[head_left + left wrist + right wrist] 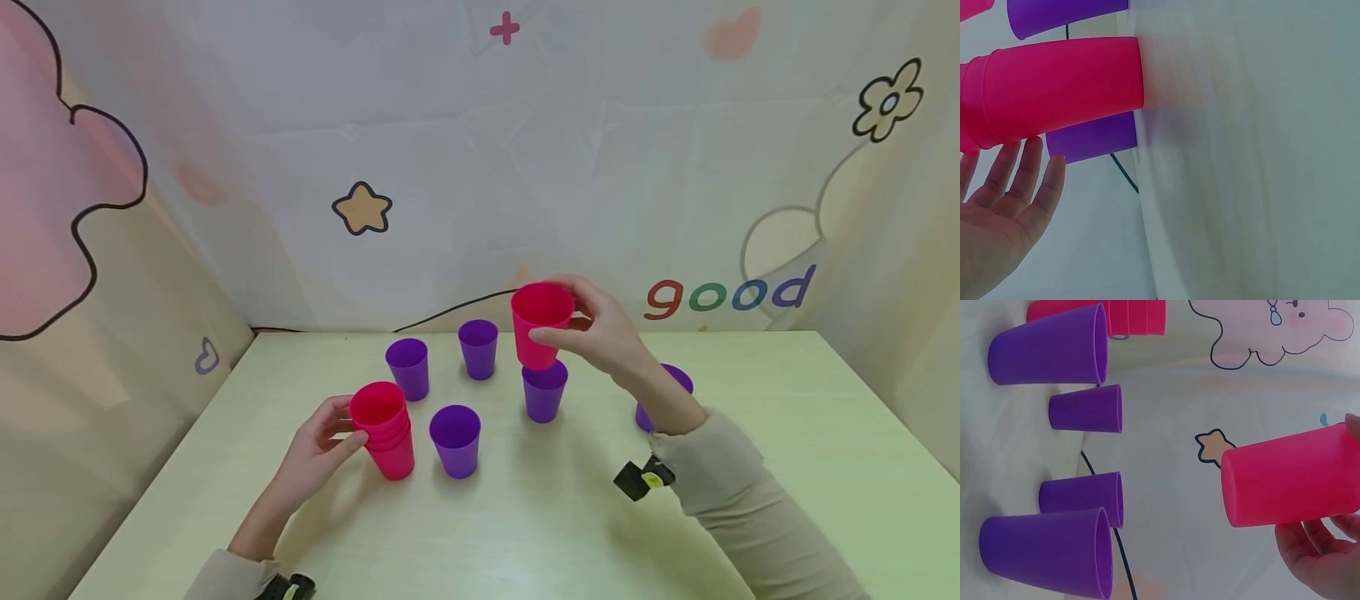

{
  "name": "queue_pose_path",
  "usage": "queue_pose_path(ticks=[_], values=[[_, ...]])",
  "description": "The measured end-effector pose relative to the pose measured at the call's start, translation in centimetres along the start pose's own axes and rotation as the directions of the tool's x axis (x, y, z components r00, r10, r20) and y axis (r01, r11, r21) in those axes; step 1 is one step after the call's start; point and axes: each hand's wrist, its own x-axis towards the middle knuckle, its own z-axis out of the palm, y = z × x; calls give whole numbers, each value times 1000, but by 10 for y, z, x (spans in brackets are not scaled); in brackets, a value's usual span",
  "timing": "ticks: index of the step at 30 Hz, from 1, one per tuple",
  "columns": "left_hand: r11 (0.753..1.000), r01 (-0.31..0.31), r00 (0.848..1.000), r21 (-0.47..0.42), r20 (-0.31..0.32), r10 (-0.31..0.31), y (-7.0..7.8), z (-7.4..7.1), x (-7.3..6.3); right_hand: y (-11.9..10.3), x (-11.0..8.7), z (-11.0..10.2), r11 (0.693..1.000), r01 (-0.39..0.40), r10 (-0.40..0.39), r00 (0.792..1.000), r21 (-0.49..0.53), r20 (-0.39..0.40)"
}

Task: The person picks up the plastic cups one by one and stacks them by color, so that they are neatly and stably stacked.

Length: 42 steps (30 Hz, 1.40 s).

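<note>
My right hand (603, 333) holds a single pink cup (536, 333) up in the air, its thumb on the near side and fingers on the far side. In the head view the cup's base overlaps the rim of a purple cup (543, 400); the right wrist view shows it raised well off the table. On the left, a stack of nested pink cups (392, 457) stands upright, mouth up. My left hand (315, 454) grips its left side near the rims, thumb in front. Right beside the stack stands another purple cup (455, 446).
Further back on the pale table (480, 542) are two more upright purple cups, the back-left cup (408, 371) and the back-middle cup (477, 350). A purple cup (677, 377) at the right is partly hidden by my right forearm. A printed cloth (480, 167) hangs behind the table.
</note>
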Motion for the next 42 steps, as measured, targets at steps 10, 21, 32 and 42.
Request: queue_pose_path(ticks=[10,21,32,42], values=[[1000,-2,1000,2,2,2,-1,0,1,-4,2,18,998,10,-12,999,56,38],[1000,-11,1000,-6,5,11,-1,0,1,-5,5,38,996,23,-31,995,84,91],[1000,-7,1000,0,3,7,0,-1,1,-9,10,57,999,15,-21,991,45,129],[1000,6,1000,8,4,-6,2,0,0,-14,14,78,999,10,-18,986,50,166]])
